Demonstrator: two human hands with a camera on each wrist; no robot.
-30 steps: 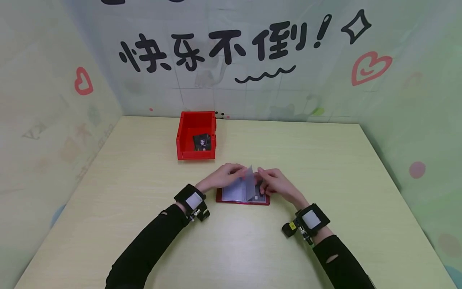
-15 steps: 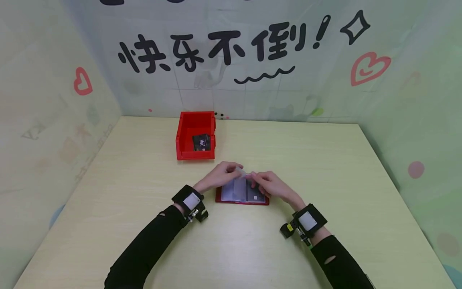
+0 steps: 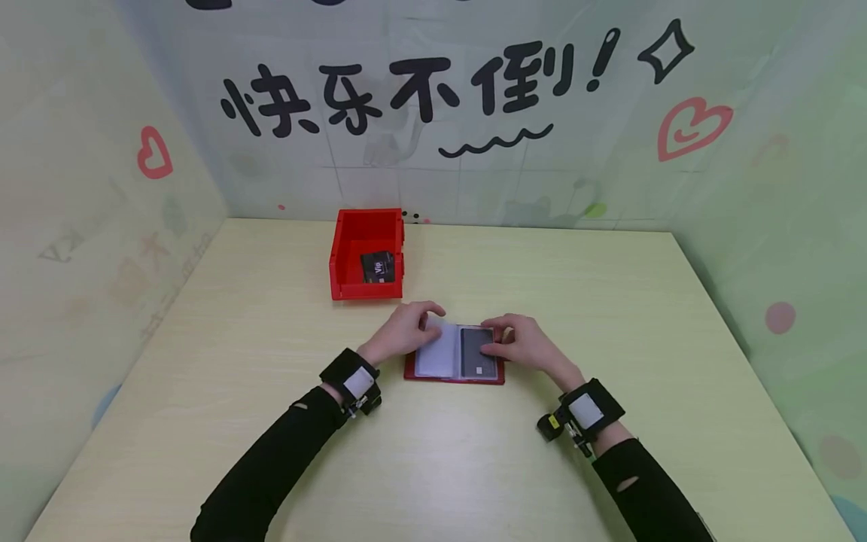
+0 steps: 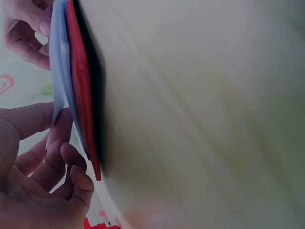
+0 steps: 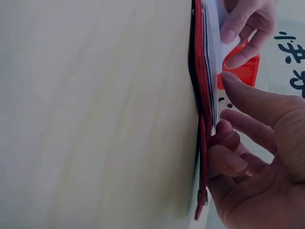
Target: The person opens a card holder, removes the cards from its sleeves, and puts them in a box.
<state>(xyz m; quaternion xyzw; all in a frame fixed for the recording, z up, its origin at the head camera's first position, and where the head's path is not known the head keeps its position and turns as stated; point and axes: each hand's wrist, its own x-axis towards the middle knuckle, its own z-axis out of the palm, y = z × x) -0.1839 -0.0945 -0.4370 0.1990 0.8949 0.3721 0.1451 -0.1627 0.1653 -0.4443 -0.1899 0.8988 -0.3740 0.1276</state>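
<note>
A red card holder point(image 3: 501, 373) lies spread open on the table, its clear sleeves showing. Under the right-hand sleeve is a dark card point(image 3: 478, 357) with a small white square. My left hand point(image 3: 404, 331) is at the left side, pinching a clear sleeve page point(image 4: 58, 57) between thumb and finger, as the left wrist view shows. My right hand point(image 3: 524, 342) is over the right side; its thumb and forefinger stand apart, the thumb tip at the dark card. In the right wrist view its other fingers point(image 5: 228, 160) bend loosely by the cover's edge point(image 5: 204, 143).
Behind the left hand stands a red bin point(image 3: 368, 292) with a black card point(image 3: 378, 266) marked "Vip" inside. The pale wooden table point(image 3: 433, 467) meets printed cloth walls point(image 3: 433, 181) at the back and both sides.
The clear page has gone over to the left side, the left hand moving left with it. The right hand has drawn to the right, and more of the dark card shows.
</note>
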